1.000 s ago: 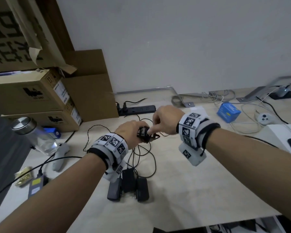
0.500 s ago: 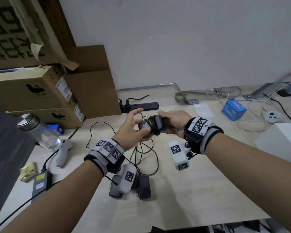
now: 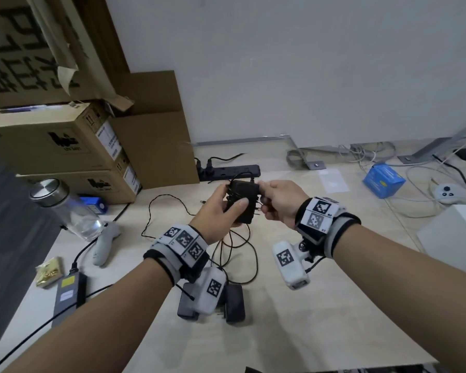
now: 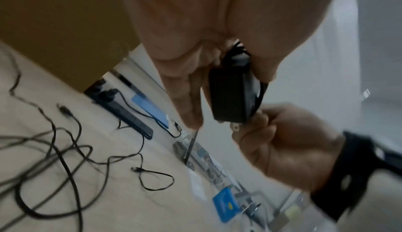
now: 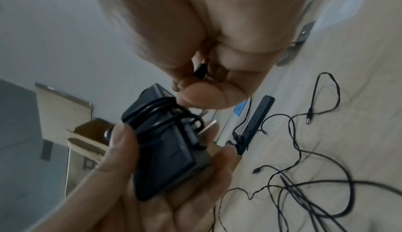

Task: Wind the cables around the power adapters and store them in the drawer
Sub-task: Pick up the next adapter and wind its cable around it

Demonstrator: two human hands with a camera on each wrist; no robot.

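My left hand (image 3: 226, 208) grips a black power adapter (image 3: 241, 203) above the table, thumb across its front. Its cable is wound in several loops round the body (image 5: 165, 149). My right hand (image 3: 267, 203) is at the adapter's right side and pinches the cable's black plug end (image 5: 200, 70) between curled fingers. The left wrist view shows the adapter (image 4: 232, 98) between both hands, its metal prongs toward my right hand (image 4: 272, 141). Two more black adapters (image 3: 234, 302) lie near the table's front, partly hidden by my left wrist camera. No drawer is in view.
Loose black cables (image 3: 242, 254) tangle on the table below my hands. A black power strip (image 3: 232, 170) lies at the back, cardboard boxes (image 3: 65, 146) and a clear bottle (image 3: 65, 208) at the left. A grey controller (image 3: 105, 246), a grey power brick (image 3: 67, 292) and a blue box (image 3: 382, 179) also lie here.
The adapter has been turned upright and raised a little. My right hand came off the top of it and now holds the cable end at its right side.
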